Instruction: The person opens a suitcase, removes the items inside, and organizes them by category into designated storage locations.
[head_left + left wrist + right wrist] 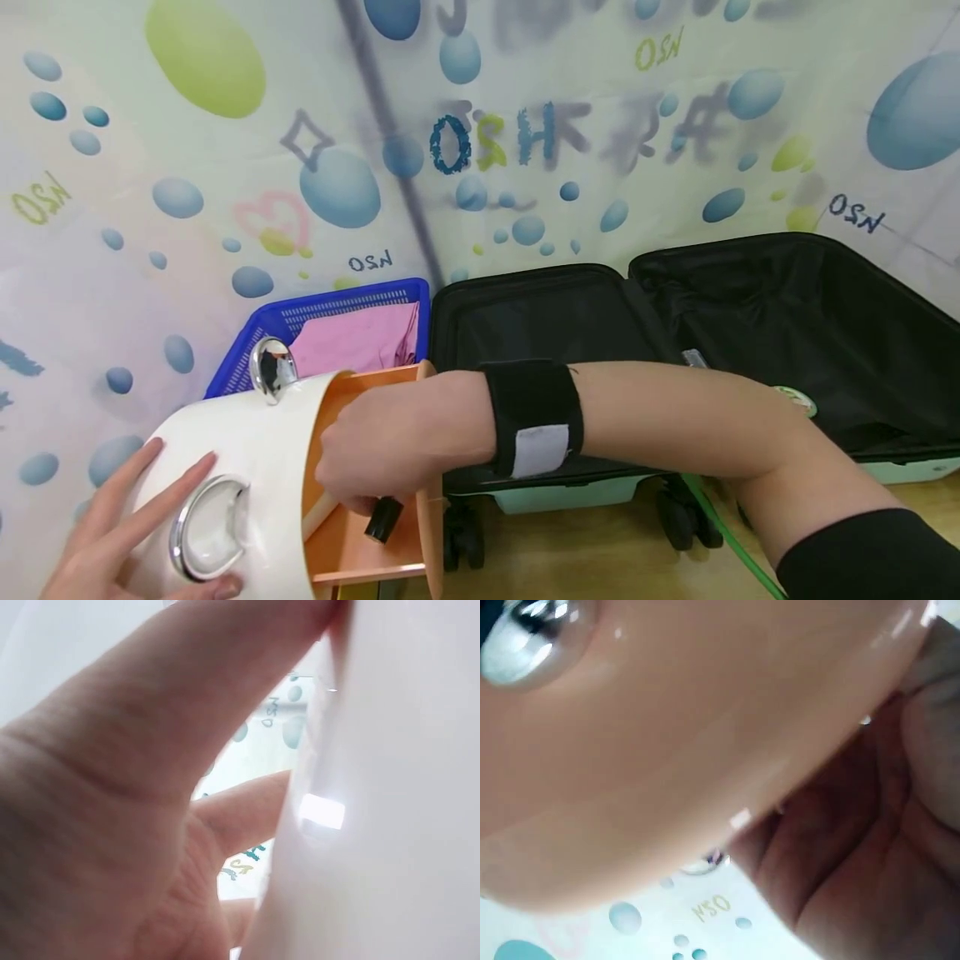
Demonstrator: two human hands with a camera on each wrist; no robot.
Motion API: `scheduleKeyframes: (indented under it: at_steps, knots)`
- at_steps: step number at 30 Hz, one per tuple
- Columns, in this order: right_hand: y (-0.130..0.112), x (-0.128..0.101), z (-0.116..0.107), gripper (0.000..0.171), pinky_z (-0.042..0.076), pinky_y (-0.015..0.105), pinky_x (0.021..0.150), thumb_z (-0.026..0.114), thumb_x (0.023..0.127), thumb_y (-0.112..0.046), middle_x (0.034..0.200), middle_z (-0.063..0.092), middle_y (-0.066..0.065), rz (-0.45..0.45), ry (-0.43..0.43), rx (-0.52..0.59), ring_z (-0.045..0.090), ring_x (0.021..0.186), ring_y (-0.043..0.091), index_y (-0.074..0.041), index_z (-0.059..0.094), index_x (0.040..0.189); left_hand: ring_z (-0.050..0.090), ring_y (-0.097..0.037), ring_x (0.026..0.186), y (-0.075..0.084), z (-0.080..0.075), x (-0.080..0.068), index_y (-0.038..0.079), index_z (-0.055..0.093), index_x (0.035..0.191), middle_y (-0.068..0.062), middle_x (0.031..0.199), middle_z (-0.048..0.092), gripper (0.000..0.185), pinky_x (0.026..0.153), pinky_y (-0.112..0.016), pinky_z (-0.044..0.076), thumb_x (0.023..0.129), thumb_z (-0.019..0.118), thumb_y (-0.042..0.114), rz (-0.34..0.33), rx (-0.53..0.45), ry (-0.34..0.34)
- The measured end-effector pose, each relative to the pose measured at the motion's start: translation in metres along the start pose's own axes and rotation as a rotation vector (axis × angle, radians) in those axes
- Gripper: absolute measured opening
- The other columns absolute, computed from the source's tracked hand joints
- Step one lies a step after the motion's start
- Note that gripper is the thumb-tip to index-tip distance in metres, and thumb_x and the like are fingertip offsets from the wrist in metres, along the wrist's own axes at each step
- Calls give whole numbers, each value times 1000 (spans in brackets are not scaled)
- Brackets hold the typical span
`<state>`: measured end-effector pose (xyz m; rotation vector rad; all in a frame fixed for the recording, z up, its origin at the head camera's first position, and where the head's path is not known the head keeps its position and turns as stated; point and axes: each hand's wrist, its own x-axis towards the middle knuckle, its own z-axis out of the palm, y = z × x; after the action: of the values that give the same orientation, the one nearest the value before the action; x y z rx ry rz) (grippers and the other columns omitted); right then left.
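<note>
Glossy white plastic forms the curved shell of a cosmetic case (pixel 247 467) at the lower left of the head view, its orange drawer (pixel 375 533) pulled out toward the right. The left hand (pixel 127 533) lies flat on the white shell with straight fingers, bracing it beside the chrome oval handle (pixel 206 525); the left wrist view shows the same fingers laid against the white surface. The right hand (pixel 375 450) reaches across from the right into the drawer, fingers curled downward around a small black cylinder (pixel 384 518), which stands tilted just under the fingertips, its long axis running roughly up and down. The right hand is plainly the nearer one to it. Behind the case sit a blue basket (pixel 330 312) with pink cloth (pixel 360 342), and to the right an open black suitcase (pixel 675 333).
</note>
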<state>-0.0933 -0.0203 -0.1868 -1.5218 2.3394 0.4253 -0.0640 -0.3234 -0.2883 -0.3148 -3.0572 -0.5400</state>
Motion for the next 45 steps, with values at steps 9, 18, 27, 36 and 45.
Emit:
scheduleKeyframes:
  at_steps: [9,18,27,36,45]
  knots:
    - [4,14,6,26,36,20,54,62,93,-12,67,47,-5,46,6,184,52,64,10,-22,53,71,-2,-62,141,0,-1,0,37,30,155,-8,167,-17,109,92,-88,16,64,90,49,29,7,27]
    - [23,-11,17,9,44,14,83,66,95,-26,96,68,-12,-118,375,217,57,94,3,-23,71,102,3,-63,139,13,-5,-1,31,33,155,-14,167,-11,109,90,-87,20,64,92,40,44,-8,46]
    - [31,-49,92,2,52,18,91,68,92,-16,103,66,-4,128,1116,434,58,101,6,-16,69,94,6,-65,135,18,-5,-2,26,34,155,-16,166,-16,108,79,-80,36,65,88,52,-2,30,11]
    - [18,-46,141,20,55,12,74,67,94,-12,108,60,2,139,1067,713,65,88,3,-11,57,111,7,-59,142,18,-3,-1,36,37,152,-10,168,-5,105,87,-85,26,62,92,43,42,-31,85]
    - [12,-8,128,19,53,10,78,70,91,-10,103,60,4,94,1125,705,67,86,5,-8,59,107,8,-61,140,17,-2,-4,33,38,152,-12,168,-4,107,95,-87,15,61,93,39,56,-46,102]
